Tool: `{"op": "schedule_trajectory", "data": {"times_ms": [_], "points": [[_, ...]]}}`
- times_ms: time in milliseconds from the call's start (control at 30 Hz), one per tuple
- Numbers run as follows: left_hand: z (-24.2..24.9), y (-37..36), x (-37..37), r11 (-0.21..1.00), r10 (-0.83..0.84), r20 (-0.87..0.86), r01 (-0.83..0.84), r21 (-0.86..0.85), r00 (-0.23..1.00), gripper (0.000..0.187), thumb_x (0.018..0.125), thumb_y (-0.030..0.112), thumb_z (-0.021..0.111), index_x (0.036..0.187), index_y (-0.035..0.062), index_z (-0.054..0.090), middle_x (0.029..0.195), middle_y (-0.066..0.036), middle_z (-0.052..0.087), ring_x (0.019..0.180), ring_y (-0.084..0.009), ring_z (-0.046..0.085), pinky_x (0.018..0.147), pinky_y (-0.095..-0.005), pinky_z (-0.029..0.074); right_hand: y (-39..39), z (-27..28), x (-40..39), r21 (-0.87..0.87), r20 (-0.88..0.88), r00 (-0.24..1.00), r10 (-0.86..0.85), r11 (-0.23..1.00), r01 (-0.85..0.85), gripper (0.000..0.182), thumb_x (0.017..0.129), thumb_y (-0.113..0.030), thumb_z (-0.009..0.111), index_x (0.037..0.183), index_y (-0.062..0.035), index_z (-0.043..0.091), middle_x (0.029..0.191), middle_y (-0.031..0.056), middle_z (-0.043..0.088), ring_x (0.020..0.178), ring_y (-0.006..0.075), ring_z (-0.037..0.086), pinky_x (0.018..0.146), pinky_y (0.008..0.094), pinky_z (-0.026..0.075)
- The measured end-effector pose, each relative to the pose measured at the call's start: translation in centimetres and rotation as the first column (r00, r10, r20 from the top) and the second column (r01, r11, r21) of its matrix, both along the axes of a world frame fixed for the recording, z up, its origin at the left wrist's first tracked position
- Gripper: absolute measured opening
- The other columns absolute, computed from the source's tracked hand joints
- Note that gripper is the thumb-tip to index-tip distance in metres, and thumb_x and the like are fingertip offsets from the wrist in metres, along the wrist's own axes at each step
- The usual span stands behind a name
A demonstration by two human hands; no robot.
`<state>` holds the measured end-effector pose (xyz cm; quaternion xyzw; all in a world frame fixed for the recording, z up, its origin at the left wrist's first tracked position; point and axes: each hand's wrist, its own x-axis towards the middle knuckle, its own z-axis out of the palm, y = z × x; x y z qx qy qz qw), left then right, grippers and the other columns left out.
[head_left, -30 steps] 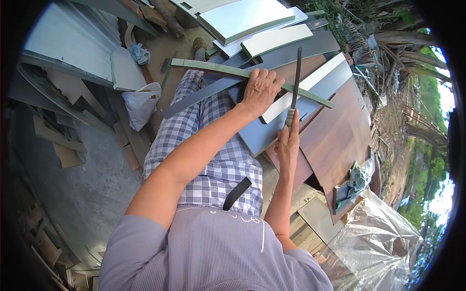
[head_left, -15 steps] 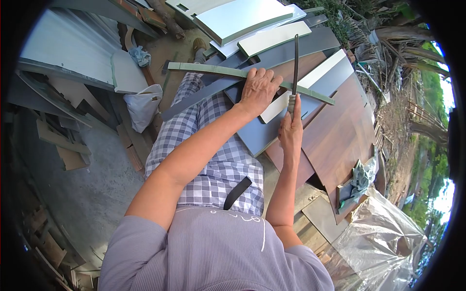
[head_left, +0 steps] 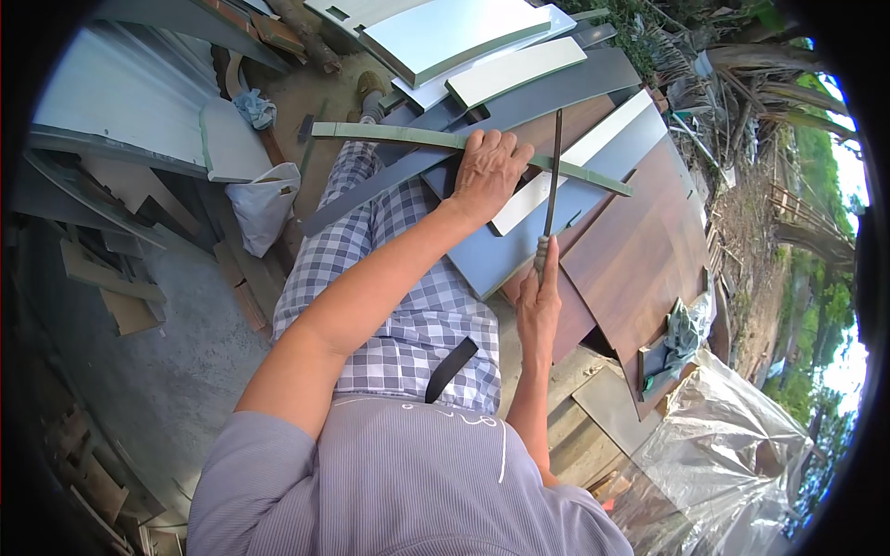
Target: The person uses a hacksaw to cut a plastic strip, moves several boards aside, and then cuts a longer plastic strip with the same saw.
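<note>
My left hand (head_left: 487, 176) is closed over a long green bamboo strip (head_left: 385, 135) and presses it down across the stacked panels. The strip's right end (head_left: 598, 180) sticks out past my fingers. My right hand (head_left: 540, 306) grips the pale, ridged handle of a long thin-bladed tool (head_left: 553, 199), index finger or thumb stretched along the handle. Its dark blade is seen nearly edge-on and crosses the strip to the right of my left hand. Whether the blade has teeth cannot be made out. Under the strip lie a white board (head_left: 579, 157) and a blue-grey panel (head_left: 505, 246).
Brown wood-grain panels (head_left: 640, 250) lie to the right. White curved boards (head_left: 454, 42) are stacked at the top. A white bag (head_left: 262, 208) sits on the left beside metal sheeting (head_left: 120, 93). Clear plastic sheeting (head_left: 732, 445) covers things at lower right.
My right hand has drawn the bladed tool back toward my body, so the blade's tip is now closer to the strip. My left hand stays on the bamboo strip.
</note>
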<state>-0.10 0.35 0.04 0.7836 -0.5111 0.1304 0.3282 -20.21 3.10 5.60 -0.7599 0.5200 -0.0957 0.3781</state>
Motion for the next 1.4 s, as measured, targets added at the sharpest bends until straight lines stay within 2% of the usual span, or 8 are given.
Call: {"op": "schedule_trajectory", "data": {"times_ms": [300,467,567,733,1000,1067,1167,1400], "points": [[0.2,0.6,0.0,1.000,-0.008,0.015,0.008,0.010,1.000,0.014,0.084,0.014,0.059,0.098,0.0129,0.059,0.083,-0.003,0.054,0.083,-0.0207,0.053,0.080,-0.0364,0.037,-3.1,0.3,3.9,-0.108,-0.008,0.999,0.050,0.993,-0.050,0.057,0.099,-0.013,0.041,0.152,-0.0230,0.025,0.100,0.0237,0.066,0.085,0.0362,0.064,0.079,0.0420,0.048],[0.5,0.4,-0.2,1.000,-0.011,-0.006,0.011,0.004,1.000,0.016,0.082,0.015,0.063,0.098,0.0135,0.060,0.084,-0.003,0.054,0.083,-0.0201,0.053,0.079,-0.0361,0.037,2.3,-1.0,-2.2,-0.134,-0.060,0.996,0.068,0.988,-0.075,0.058,0.099,-0.010,0.042,0.152,-0.0239,0.025,0.114,0.0231,0.064,0.094,0.0340,0.067,0.082,0.0394,0.049],[0.4,0.4,-0.2,1.000,-0.029,-0.040,0.028,-0.013,0.999,0.013,0.084,0.009,0.054,0.095,0.0120,0.061,0.085,-0.005,0.056,0.089,-0.0203,0.053,0.082,-0.0360,0.035,2.9,-1.5,-3.4,-0.229,-0.072,0.994,0.086,0.968,-0.101,0.056,0.100,-0.013,0.042,0.152,-0.0235,0.026,0.113,0.0146,0.066,0.070,0.0167,0.055,0.068,0.0290,0.050],[0.5,0.6,-0.2,1.000,-0.020,-0.028,0.020,0.003,0.999,0.013,0.084,0.009,0.054,0.095,0.0115,0.060,0.085,-0.005,0.056,0.089,-0.0206,0.053,0.082,-0.0360,0.035,-1.9,-0.1,2.5,-0.076,-0.040,0.999,0.014,0.997,-0.017,0.056,0.100,-0.015,0.041,0.153,-0.0254,0.026,0.082,0.0104,0.059,0.063,0.0170,0.051,0.066,0.0335,0.048],[0.6,0.6,-0.2,1.000,-0.012,-0.019,0.012,-0.020,1.000,0.013,0.084,0.010,0.053,0.095,0.0115,0.060,0.085,-0.005,0.056,0.089,-0.0206,0.053,0.081,-0.0355,0.035,-2.7,-0.3,3.8,-0.055,-0.021,0.999,0.024,0.998,-0.025,0.058,0.098,-0.011,0.042,0.152,-0.0235,0.025,0.109,0.0217,0.065,0.076,0.0331,0.062,0.076,0.0401,0.047],[0.6,0.6,-0.2,1.000,-0.011,-0.025,0.011,-0.005,1.000,0.013,0.084,0.010,0.054,0.095,0.0116,0.060,0.085,-0.005,0.056,0.088,-0.0205,0.053,0.081,-0.0357,0.035,-0.9,-2.3,0.8,-0.118,0.028,0.999,0.026,0.993,-0.023,0.058,0.100,-0.011,0.041,0.153,-0.0266,0.025,0.072,0.0036,0.050,0.055,0.0096,0.044,0.051,0.0276,0.040],[0.4,0.2,-0.3,1.000,-0.015,-0.032,0.016,0.003,0.999,0.012,0.084,0.010,0.054,0.094,0.0119,0.061,0.085,-0.005,0.056,0.088,-0.0207,0.053,0.081,-0.0363,0.036,1.8,-0.1,-1.7,0.215,0.150,0.982,-0.113,0.973,0.079,0.059,0.101,-0.013,0.042,0.154,-0.0256,0.020,0.070,-0.0002,0.044,0.053,0.0060,0.039,0.047,0.0219,0.035],[1.0,-3.2,-2.0,0.998,-0.004,-0.137,0.012,0.056,0.991,0.021,0.083,0.014,0.065,0.103,0.0115,0.063,0.091,-0.007,0.057,0.092,-0.0242,0.054,0.084,-0.0387,0.038,1.2,0.8,-2.3,0.087,0.356,0.905,-0.232,0.973,0.215,0.062,0.103,-0.018,0.043,0.155,-0.0241,0.011,0.072,-0.0008,0.046,0.053,0.0048,0.039,0.045,0.0196,0.035]]}}
